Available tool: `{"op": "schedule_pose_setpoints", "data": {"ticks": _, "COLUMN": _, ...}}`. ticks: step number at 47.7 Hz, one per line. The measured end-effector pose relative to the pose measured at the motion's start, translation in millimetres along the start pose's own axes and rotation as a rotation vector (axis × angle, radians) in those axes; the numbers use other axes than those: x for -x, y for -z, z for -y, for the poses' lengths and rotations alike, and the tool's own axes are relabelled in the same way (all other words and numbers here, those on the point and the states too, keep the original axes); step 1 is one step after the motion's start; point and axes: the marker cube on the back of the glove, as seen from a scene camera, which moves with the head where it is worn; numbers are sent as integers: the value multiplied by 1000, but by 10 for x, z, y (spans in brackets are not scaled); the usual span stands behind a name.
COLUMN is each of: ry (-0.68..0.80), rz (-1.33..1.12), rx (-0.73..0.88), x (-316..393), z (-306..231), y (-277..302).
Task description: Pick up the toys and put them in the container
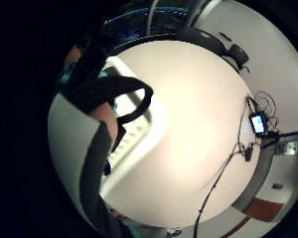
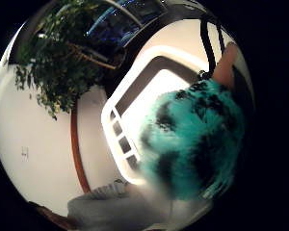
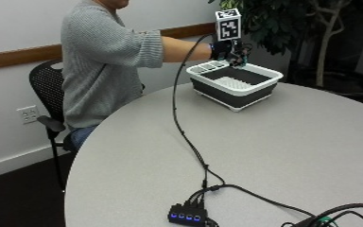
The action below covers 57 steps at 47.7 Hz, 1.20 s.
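So the gloved right hand (image 3: 224, 51) is held up over the near corner of the container (image 3: 235, 88), which sits on the round table (image 3: 282, 156) by the far edge. The grip is closed around a fuzzy teal-and-black toy (image 2: 195, 139), which fills the thumb-side palm view with the container's white rim and slotted side compartment right under it. My guess is it's held above the opening so it can drop straight in. No other toys visible on the table.

No readable text, labels or numbers anywhere.
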Motion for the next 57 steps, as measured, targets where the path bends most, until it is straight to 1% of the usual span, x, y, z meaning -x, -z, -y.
{"op": "schedule_pose_setpoints", "data": {"ticks": 4, "ry": 57, "rz": -53, "rx": 24, "x": 459, "z": 153, "y": -215}}
{"op": "schedule_pose_setpoints", "data": {"ticks": 7, "ry": 71, "rz": -82, "rx": 48, "x": 662, "z": 224, "y": -363}}
{"op": "schedule_pose_setpoints", "data": {"ticks": 10, "ry": 74, "rz": -92, "rx": 90, "x": 711, "z": 234, "y": -471}}
{"op": "schedule_pose_setpoints", "data": {"ticks": 15, "ry": 50, "rz": -86, "rx": 209, "x": 652, "z": 182, "y": -601}}
{"op": "schedule_pose_setpoints", "data": {"ticks": 18, "ry": 81, "rz": -89, "rx": 265, "x": 594, "z": 110, "y": -645}}
{"op": "schedule_pose_setpoints", "data": {"ticks": 25, "ry": 78, "rz": -36, "rx": 219, "x": 576, "z": 20, "y": -620}}
{"op": "schedule_pose_setpoints", "data": {"ticks": 30, "ry": 94, "rz": -46, "rx": 201, "x": 479, "z": -96, "y": -505}}
{"op": "schedule_pose_setpoints", "data": {"ticks": 34, "ry": 34, "rz": -184, "rx": 165, "x": 183, "z": -278, "y": -335}}
{"op": "schedule_pose_setpoints", "data": {"ticks": 38, "ry": 127, "rz": -30, "rx": 127, "x": -53, "z": -655, "y": -54}}
{"op": "schedule_pose_setpoints", "data": {"ticks": 41, "ry": 119, "rz": -33, "rx": 87, "x": -458, "z": -997, "y": 181}}
{"op": "schedule_pose_setpoints", "data": {"ticks": 45, "ry": 51, "rz": -86, "rx": 50, "x": -1141, "z": -1494, "y": 487}}
{"op": "schedule_pose_setpoints", "data": {"ticks": 49, "ry": -79, "rz": -161, "rx": 22, "x": -1769, "z": -1963, "y": 705}}
{"op": "schedule_pose_setpoints", "data": {"ticks": 53, "ry": -207, "rz": -211, "rx": 3, "x": -2200, "z": -2290, "y": 843}}
{"op": "schedule_pose_setpoints", "data": {"ticks": 57, "ry": -238, "rz": -216, "rx": -7, "x": -2362, "z": -2514, "y": 897}}
